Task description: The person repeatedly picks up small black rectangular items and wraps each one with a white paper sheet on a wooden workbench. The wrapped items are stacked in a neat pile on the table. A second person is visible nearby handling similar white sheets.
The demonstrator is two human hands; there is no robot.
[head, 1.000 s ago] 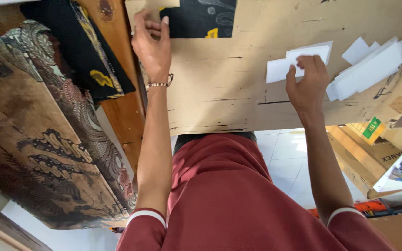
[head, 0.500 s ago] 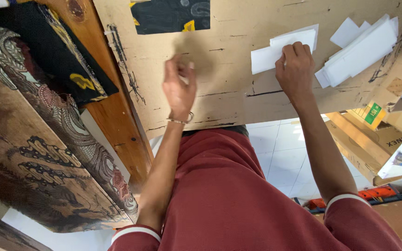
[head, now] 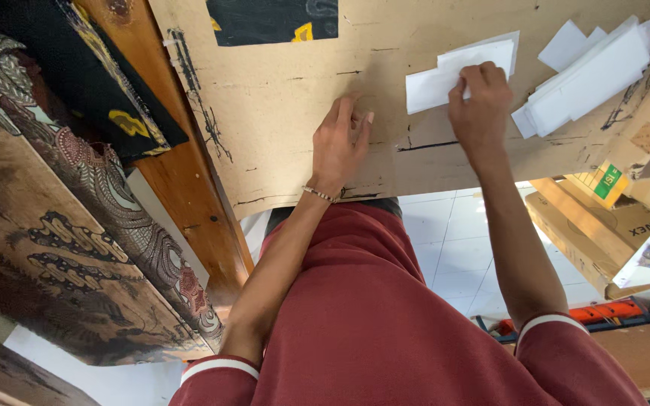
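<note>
My left hand (head: pixel 340 143) lies flat, palm down, on the brown cardboard sheet (head: pixel 280 105) that covers the work surface, fingers together and holding nothing. A thin bracelet circles its wrist. My right hand (head: pixel 479 101) pinches the edge of a small stack of white paper pieces (head: pixel 445 75) lying on the cardboard. Both arms come out of dark red sleeves with white trim.
A larger pile of white paper strips (head: pixel 592 75) sits to the right. A black cloth with yellow pattern (head: pixel 272 19) lies at the top. Brown batik fabric (head: pixel 62 225) and a black patterned cloth (head: pixel 84 98) drape on the left. Cardboard boxes (head: pixel 596 225) stand on the white tiled floor.
My left hand has come down from the top edge of the cardboard to rest flat near its front edge, beside my right hand. My right hand has stayed on the white papers.
</note>
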